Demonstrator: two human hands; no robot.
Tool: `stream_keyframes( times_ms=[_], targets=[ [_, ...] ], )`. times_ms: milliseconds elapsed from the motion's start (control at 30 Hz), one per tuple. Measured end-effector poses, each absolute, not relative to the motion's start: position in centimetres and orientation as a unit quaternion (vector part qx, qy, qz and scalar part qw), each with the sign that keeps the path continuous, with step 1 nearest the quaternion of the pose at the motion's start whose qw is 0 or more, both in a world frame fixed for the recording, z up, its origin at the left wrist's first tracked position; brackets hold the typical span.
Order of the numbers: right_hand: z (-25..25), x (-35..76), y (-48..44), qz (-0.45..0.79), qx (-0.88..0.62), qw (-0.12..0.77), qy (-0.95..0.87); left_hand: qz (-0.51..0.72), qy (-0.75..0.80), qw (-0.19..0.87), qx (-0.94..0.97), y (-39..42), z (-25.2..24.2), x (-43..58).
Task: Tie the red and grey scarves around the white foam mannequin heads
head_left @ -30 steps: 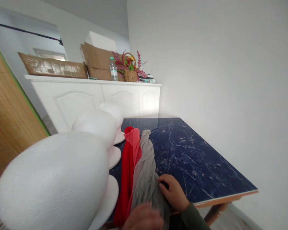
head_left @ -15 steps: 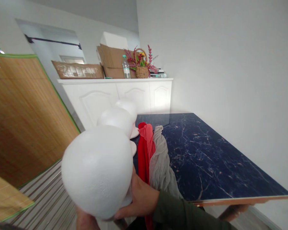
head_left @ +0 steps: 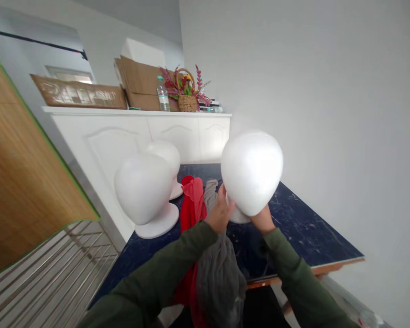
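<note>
Both my hands hold a white foam mannequin head up over the dark blue marble table. My left hand grips its left underside near the base. My right hand supports it from below on the right. Under my forearms lie a grey scarf and a red scarf, stretched along the table and hanging off its near edge. Two more white foam heads stand on the table's left side, a near one and a far one.
A white sideboard stands behind the table, bearing cardboard boxes, a water bottle and a flower basket. A bamboo panel and a metal rack are at left. A white wall runs along the right.
The foam head I held low at the table's near left edge has been lifted and carried right, over the table. My view has swung rightward.
</note>
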State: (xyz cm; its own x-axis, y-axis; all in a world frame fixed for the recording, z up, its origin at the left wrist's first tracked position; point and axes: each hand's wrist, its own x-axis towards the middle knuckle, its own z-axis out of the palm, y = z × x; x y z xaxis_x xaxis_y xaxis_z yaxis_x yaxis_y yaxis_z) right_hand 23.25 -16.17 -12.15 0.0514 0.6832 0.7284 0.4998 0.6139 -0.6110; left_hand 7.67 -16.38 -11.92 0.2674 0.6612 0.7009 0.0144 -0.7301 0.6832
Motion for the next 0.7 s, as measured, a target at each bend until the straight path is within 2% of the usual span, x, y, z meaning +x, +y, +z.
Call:
stream_keyframes(
  times_ms=[133,267,367,500,567,700],
  targets=[
    [-15.7,26.8,-14.2,0.031,-0.509,0.595,-0.621,0.510,0.215,0.392,0.735,-10.9,-13.8,12.3],
    [-18.9,27.6,-12.7,0.046,-0.527,0.594,-0.606,0.461,0.252,0.419,0.741,-10.0,-16.4,12.5],
    [-20.1,27.7,-13.1,0.049,-0.551,0.575,-0.603,0.425,0.308,0.382,0.761,-10.1,-17.0,9.9],
    [-21.6,26.3,-17.0,0.020,-0.629,0.572,-0.526,0.383,0.456,0.232,0.769,-9.3,-17.0,4.5],
    [-22.3,24.3,-19.1,0.072,-0.644,0.573,-0.502,0.344,0.505,0.156,0.776,-8.7,-17.5,2.2],
    [-21.8,18.7,-19.2,0.352,-0.577,0.520,-0.523,0.254,0.522,0.092,0.809,-8.2,-19.5,0.8]
  ],
)
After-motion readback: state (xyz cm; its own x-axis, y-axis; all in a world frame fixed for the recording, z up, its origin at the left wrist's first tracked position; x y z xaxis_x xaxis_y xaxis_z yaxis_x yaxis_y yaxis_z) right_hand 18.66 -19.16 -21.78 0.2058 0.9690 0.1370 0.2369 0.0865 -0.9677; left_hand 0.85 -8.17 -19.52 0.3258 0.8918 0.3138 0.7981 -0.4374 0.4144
